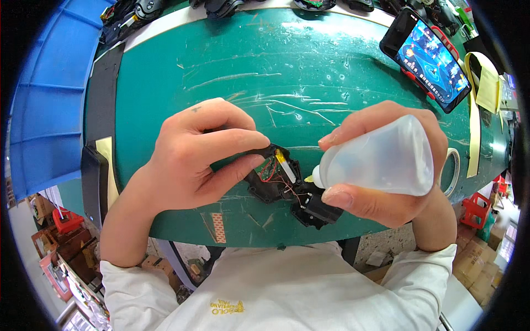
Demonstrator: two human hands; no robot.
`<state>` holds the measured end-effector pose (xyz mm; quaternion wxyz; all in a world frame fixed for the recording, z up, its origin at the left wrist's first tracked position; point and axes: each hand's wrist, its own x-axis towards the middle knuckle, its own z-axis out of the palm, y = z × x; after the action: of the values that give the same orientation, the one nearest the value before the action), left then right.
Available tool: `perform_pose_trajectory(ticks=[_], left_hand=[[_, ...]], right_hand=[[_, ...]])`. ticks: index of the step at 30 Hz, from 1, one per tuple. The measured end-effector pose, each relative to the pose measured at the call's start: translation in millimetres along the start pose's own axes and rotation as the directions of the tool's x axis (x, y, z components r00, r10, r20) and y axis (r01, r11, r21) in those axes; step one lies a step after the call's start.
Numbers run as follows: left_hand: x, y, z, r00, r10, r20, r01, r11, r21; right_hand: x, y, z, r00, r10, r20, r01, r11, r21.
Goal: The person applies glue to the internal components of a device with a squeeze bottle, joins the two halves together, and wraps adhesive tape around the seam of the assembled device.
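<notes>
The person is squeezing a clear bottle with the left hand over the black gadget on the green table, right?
Not quite. The head view shows the right hand holding the clear bottle over the black gadget on the green table. The left hand steadies the gadget.

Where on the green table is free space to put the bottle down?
The widest bare patch of the green table lies beyond both hands, bordered by the phone on the right and dark parts along the far edge. It is crowded near the front edge, where the left hand holds the black device beside the bottle.
</notes>
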<state>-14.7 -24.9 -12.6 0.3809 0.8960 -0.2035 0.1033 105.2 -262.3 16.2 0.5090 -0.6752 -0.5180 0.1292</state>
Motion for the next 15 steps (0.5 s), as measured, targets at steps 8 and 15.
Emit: perform_pose_trajectory(ticks=[8,15], left_hand=[[0,0,2,1.0,0.007,0.002,-0.007,1.0,0.0],[-3,-5,4,0.998,0.034,-0.048,-0.035,0.999,-0.015]], right_hand=[[-2,0,0,1.0,-0.009,0.016,0.01,0.998,-0.057],[-13,-16,-6,0.992,0.12,0.03,-0.121,0.992,0.026]])
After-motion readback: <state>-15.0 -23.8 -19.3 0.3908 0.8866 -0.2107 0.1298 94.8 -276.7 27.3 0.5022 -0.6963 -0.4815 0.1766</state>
